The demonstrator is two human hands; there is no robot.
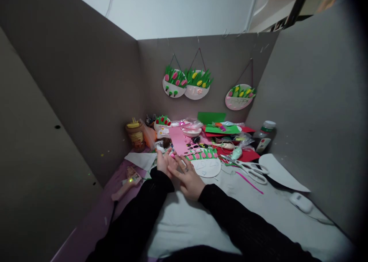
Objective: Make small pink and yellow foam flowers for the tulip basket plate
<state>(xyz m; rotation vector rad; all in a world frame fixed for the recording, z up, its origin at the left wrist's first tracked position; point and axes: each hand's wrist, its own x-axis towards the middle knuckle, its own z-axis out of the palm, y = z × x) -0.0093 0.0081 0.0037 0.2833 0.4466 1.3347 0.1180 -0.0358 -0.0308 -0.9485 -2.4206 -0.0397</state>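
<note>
The fingers [166, 157] of my left hand [163, 163] are drawn close together and tilted up. A small pink bit [171, 154] shows at their tips, but it is too small for me to tell whether it is pinched or only touched. The right hand [188, 180] lies just beside the left, its fingers [178, 166] spread and low over the counter [184, 219]. I read that as a steadying pose, palm down, so the other hand can do fine work.

Just to the right of both hands lies a white half-plate piece [207, 167] with pink tulips along its top edge, flat and within easy reach. Behind the fingertips a pink sheet [177, 140] lies flat. White scissors [249, 170] rest further right, handles toward me, with a thin pink strip [250, 183] beside them. A glue gun [125, 186] lies off to the left, probably kept clear of the paper. A yellow-capped jar [135, 136] and a bottle [265, 136] stand upright toward the back, either side of the clutter. Three finished plates [198, 84] hang on the back wall.
</note>
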